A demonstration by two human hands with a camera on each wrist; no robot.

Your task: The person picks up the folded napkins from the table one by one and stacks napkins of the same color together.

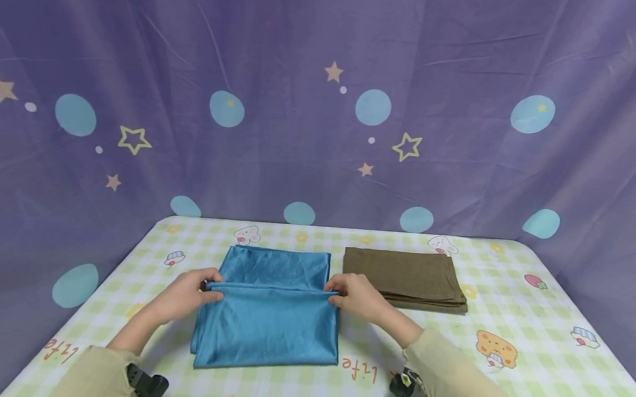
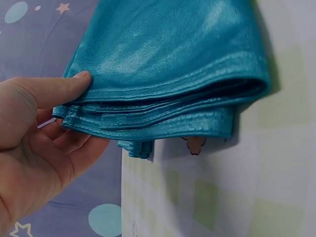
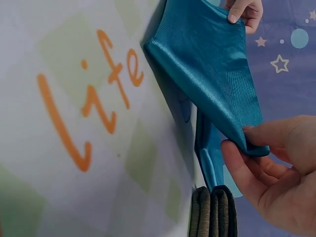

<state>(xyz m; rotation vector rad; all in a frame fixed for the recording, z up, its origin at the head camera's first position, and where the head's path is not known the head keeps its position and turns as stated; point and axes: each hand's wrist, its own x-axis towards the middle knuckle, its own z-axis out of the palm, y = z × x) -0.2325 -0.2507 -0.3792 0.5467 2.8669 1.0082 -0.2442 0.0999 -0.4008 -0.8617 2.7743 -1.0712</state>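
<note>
A shiny blue cloth (image 1: 271,332) lies partly folded on the table, its raised edge stretched between both hands. My left hand (image 1: 192,294) pinches the left end of that edge; in the left wrist view the thumb lies on top of several stitched layers of the cloth (image 2: 163,64), the fingers beneath. My right hand (image 1: 359,294) pinches the right end, and the right wrist view shows a corner of the cloth (image 3: 212,74) between thumb and fingers. Behind the raised edge, the rear part of the cloth rests flat on the table.
A folded brown cloth (image 1: 405,275) lies right of the blue one, close to my right hand. Both sit on a table with a green-checked cover (image 1: 286,395). A purple curtain (image 1: 298,54) with stars and dots hangs behind the table.
</note>
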